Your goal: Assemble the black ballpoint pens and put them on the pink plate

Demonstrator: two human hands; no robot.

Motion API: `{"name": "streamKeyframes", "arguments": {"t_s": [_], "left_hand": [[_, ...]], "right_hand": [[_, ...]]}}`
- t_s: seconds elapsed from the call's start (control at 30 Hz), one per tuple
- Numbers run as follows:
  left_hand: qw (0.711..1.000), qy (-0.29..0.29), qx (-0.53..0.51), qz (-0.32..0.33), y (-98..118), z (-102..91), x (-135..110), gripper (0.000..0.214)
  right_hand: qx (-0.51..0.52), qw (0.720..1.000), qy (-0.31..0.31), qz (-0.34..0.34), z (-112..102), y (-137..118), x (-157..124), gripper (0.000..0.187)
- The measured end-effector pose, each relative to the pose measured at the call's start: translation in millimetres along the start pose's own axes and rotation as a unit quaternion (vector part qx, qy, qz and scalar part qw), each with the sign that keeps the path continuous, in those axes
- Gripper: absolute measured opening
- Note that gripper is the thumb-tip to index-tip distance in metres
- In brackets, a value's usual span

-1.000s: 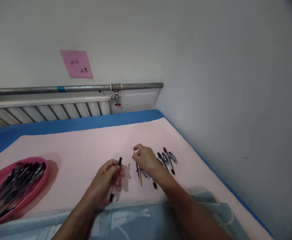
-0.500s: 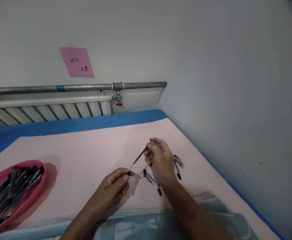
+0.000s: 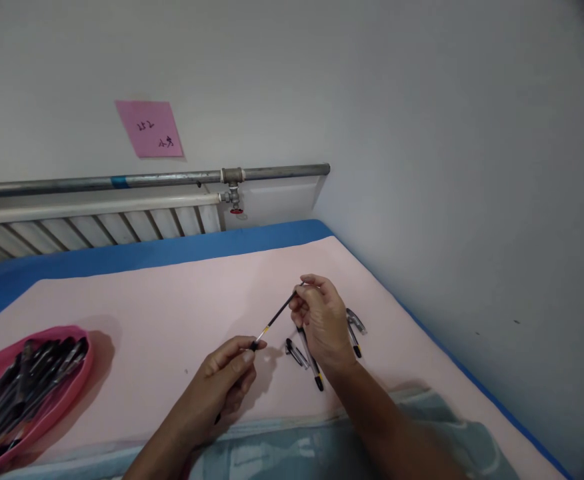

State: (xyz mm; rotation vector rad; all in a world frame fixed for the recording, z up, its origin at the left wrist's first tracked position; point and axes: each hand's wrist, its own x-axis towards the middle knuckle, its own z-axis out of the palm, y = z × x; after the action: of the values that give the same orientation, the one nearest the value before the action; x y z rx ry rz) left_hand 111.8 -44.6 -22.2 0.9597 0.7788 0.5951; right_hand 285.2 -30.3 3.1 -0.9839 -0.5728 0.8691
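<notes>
A thin black pen refill (image 3: 282, 311) with a yellow band and a clear lower part slants between my two hands. My right hand (image 3: 322, 320) pinches its upper end between thumb and fingertips. My left hand (image 3: 227, 375) is closed around a pen barrel (image 3: 254, 346); its black end shows by the fingertips and the palm hides most of it. The refill's lower end meets the barrel there. Under my right hand lies another pen barrel (image 3: 318, 380) with a black end, partly covered. A clear pen cap (image 3: 297, 354) with a black part rests left of it.
To the right lie another pen barrel (image 3: 357, 348) and a clear cap (image 3: 356, 320). A pink basket (image 3: 88, 367) full of black pens stands at left on the pink tabletop (image 3: 162, 320). Blue-grey cloth (image 3: 282, 450) covers the near edge. Walls, a radiator (image 3: 137, 227) and a pipe (image 3: 172, 179) bound the back.
The hands and the refill stay nearly in place. A dark end shows below my left hand now. The view has shifted slightly.
</notes>
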Motion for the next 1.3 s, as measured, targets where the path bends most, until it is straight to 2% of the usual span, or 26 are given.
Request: {"name": "streamKeyframes", "arguments": {"t_s": [0.37, 0.63, 0.8, 0.87, 0.97, 1.07, 1.13, 1.23, 1.27, 1.3], "left_hand": [[1.000, -0.004, -0.016, -0.009, 1.7, -1.3, -2.1, 0.028], [0.996, -0.061, -0.061, -0.031, 2.3, -7.1, -5.1, 0.024], [0.998, -0.046, -0.036, -0.034, 0.5, -6.0, -4.4, 0.025], [0.998, -0.039, -0.025, -0.030, -0.1, -4.4, -3.8, 0.025], [0.999, -0.021, -0.031, -0.013, 1.2, -3.2, -3.3, 0.021], [0.999, 0.005, -0.037, -0.003, 4.7, -4.8, -3.4, 0.014], [0.999, 0.012, -0.035, 0.001, 7.4, -6.0, -4.0, 0.015], [1.000, 0.017, -0.026, 0.003, 10.4, -6.3, -5.0, 0.019], [1.000, 0.020, -0.021, 0.003, 10.9, -6.2, -5.0, 0.021], [1.000, 0.023, -0.017, 0.001, 11.1, -6.1, -4.9, 0.022]], "right_hand": [[-0.015, 0.996, -0.049, -0.072, -0.6, -5.2, -2.5, 0.015], [-0.029, 0.994, -0.079, -0.072, -2.5, -8.4, -1.2, 0.012], [-0.057, 0.986, -0.112, -0.107, -0.9, -12.3, -8.5, 0.015], [-0.081, 0.982, -0.139, -0.096, 2.8, -9.4, -16.0, 0.016], [-0.118, 0.976, -0.183, -0.033, 10.8, 1.0, -29.1, 0.018], [-0.201, 0.948, -0.245, 0.015, 15.1, 8.8, -35.4, 0.013], [-0.265, 0.925, -0.271, 0.017, 12.6, 6.7, -31.7, 0.013], [-0.344, 0.904, -0.253, 0.020, 1.3, -7.3, -18.3, 0.019], [-0.387, 0.888, -0.248, 0.021, -3.3, -12.9, -13.8, 0.017], [-0.448, 0.858, -0.253, 0.013, -7.8, -17.8, -10.3, 0.015]]}}
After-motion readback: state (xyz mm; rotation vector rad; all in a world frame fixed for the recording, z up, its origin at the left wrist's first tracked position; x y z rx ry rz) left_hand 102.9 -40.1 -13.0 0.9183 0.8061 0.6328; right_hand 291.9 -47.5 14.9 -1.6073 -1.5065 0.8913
